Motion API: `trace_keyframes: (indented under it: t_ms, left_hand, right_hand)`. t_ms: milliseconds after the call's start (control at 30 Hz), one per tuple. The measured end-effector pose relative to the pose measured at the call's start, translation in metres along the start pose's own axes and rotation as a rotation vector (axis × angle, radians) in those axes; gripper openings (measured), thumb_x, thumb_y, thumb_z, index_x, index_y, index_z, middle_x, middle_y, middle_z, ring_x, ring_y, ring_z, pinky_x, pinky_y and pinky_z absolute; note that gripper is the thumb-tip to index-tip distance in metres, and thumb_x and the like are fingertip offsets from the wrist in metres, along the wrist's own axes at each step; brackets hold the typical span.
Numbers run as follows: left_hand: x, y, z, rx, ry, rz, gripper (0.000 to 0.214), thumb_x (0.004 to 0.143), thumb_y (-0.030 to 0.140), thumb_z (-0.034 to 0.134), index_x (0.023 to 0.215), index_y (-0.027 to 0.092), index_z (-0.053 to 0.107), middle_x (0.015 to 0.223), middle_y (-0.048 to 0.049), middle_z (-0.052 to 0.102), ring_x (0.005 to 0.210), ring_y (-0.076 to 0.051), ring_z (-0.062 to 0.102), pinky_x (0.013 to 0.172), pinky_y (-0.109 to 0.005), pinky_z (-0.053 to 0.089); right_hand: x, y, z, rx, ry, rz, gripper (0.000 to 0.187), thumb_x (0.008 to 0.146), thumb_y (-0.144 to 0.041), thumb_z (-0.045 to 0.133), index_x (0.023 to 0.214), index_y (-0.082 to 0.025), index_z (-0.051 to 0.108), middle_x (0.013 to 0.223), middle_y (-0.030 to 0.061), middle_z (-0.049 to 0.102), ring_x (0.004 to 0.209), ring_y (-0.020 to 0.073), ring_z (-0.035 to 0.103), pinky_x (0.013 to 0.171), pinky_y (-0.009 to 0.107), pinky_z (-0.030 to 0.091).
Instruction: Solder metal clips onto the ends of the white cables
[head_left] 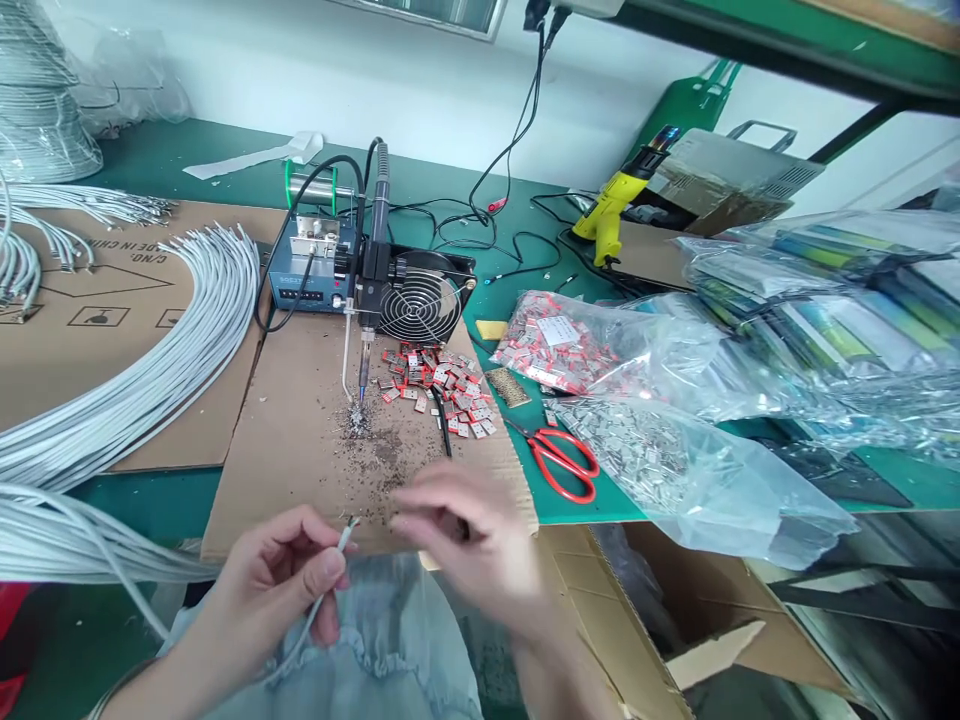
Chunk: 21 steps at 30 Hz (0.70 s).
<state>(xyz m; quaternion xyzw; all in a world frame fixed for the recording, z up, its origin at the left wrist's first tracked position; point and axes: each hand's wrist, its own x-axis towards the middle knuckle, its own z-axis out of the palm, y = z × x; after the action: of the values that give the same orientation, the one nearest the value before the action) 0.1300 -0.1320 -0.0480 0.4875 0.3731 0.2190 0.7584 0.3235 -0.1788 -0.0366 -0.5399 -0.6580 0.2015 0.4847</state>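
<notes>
Pale wall (420,95) backs a green worktable (142,165), whose right half is crowded with clear plastic bags. On top, a cardboard sheet (292,440) serves as the working surface, littered mid-sheet with dark specks. A thick bundle of white cables (217,310) curves along its left side. Near the sheet's back edge stand a blue control unit (309,270) and a black fan (421,305), with a soldering iron (373,270) clamped tip down between them. Beside the iron's tip lies a pile of small metal connectors (461,390), and red-handled scissors (566,465) rest just past the sheet's right edge.

At the front edge, the left hand (292,575) pinches a single white cable (344,538) between thumb and fingers, its end pointing up. Opposite, the right hand (461,530) hovers near that end, apart from it; motion blur hides whether its curled fingers hold anything.

Smallest of all, thin wires (352,522) poke from the cable's end, their colours hard to separate. Good handling, I judge, means pinching close below these wires so they don't swing, turning the cable gently, and treating the iron's tip as hot.
</notes>
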Motion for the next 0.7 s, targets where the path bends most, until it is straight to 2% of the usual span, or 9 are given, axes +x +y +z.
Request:
trace_keyframes:
  t_ms: [67, 100, 167, 267, 400, 500, 633, 700]
  left_hand:
    - [0.000, 0.007, -0.006, -0.014, 0.082, -0.004, 0.035, 0.068, 0.046, 0.071, 0.064, 0.014, 0.056, 0.055, 0.0033, 0.060, 0.038, -0.006, 0.053, 0.044, -0.017, 0.040]
    - [0.000, 0.011, -0.010, -0.038, 0.112, -0.017, 0.036, 0.066, 0.047, 0.073, 0.063, 0.014, 0.056, 0.054, 0.0040, 0.060, 0.037, -0.006, 0.052, 0.043, -0.016, 0.039]
    - [0.001, 0.019, -0.018, -0.083, 0.131, -0.056, 0.037, 0.061, 0.046, 0.076, 0.062, 0.015, 0.057, 0.052, 0.0055, 0.059, 0.035, -0.005, 0.051, 0.041, -0.015, 0.038]
    - [0.008, 0.029, -0.029, -0.043, 0.113, -0.087, 0.036, 0.060, 0.046, 0.077, 0.065, 0.016, 0.058, 0.054, 0.0054, 0.059, 0.034, -0.005, 0.050, 0.038, -0.014, 0.037]
    - [0.022, 0.042, -0.037, 0.208, 0.057, -0.068, 0.033, 0.066, 0.044, 0.072, 0.081, 0.017, 0.062, 0.049, 0.0059, 0.054, 0.035, -0.006, 0.045, 0.034, -0.014, 0.036]
    - [0.039, 0.050, -0.040, 0.435, 0.034, -0.045, 0.027, 0.075, 0.038, 0.064, 0.091, 0.016, 0.063, 0.045, 0.0078, 0.045, 0.037, -0.006, 0.043, 0.035, -0.013, 0.034]
    - [0.065, 0.060, -0.042, 0.660, -0.117, -0.064, 0.026, 0.079, 0.036, 0.056, 0.094, 0.016, 0.063, 0.056, 0.0056, 0.048, 0.041, -0.007, 0.047, 0.035, -0.014, 0.035]
    - [0.078, 0.066, -0.041, 0.703, -0.173, -0.066, 0.026, 0.080, 0.038, 0.053, 0.093, 0.016, 0.061, 0.056, 0.0056, 0.048, 0.041, -0.008, 0.048, 0.035, -0.015, 0.036]
  right_hand:
    - [0.017, 0.014, -0.027, -0.277, 0.060, 0.028, 0.014, 0.083, -0.014, 0.054, 0.083, -0.020, 0.066, 0.073, 0.0035, 0.064, 0.065, 0.0162, 0.057, 0.061, 0.032, 0.044]
    - [0.027, 0.022, -0.039, -0.426, 0.040, 0.058, 0.014, 0.084, -0.014, 0.053, 0.083, -0.019, 0.066, 0.074, 0.0049, 0.064, 0.068, 0.0181, 0.057, 0.063, 0.034, 0.043]
    - [0.046, 0.039, -0.057, -0.642, -0.104, 0.105, 0.013, 0.082, -0.014, 0.054, 0.085, -0.018, 0.066, 0.079, 0.0069, 0.062, 0.077, 0.0216, 0.056, 0.067, 0.036, 0.041]
    - [0.067, 0.058, -0.068, -0.661, -0.282, 0.094, 0.004, 0.074, -0.015, 0.064, 0.075, -0.019, 0.066, 0.072, 0.0037, 0.060, 0.072, 0.0200, 0.055, 0.065, 0.033, 0.039]
    - [0.078, 0.065, -0.069, -0.629, -0.388, 0.103, 0.008, 0.070, -0.011, 0.068, 0.069, -0.018, 0.063, 0.066, 0.0016, 0.059, 0.063, 0.0159, 0.053, 0.057, 0.028, 0.038]
    - [0.077, 0.061, -0.070, -0.613, -0.429, 0.116, 0.010, 0.070, -0.009, 0.068, 0.069, -0.018, 0.062, 0.067, 0.0016, 0.061, 0.064, 0.0162, 0.056, 0.057, 0.028, 0.039]
    - [0.072, 0.051, -0.069, -0.614, -0.429, 0.156, 0.013, 0.073, -0.007, 0.063, 0.066, -0.018, 0.061, 0.066, 0.0012, 0.063, 0.063, 0.0164, 0.058, 0.058, 0.028, 0.040]
    - [0.069, 0.046, -0.067, -0.577, -0.385, 0.185, 0.011, 0.074, -0.008, 0.061, 0.075, -0.018, 0.063, 0.068, 0.0010, 0.065, 0.060, 0.0153, 0.058, 0.057, 0.027, 0.041]
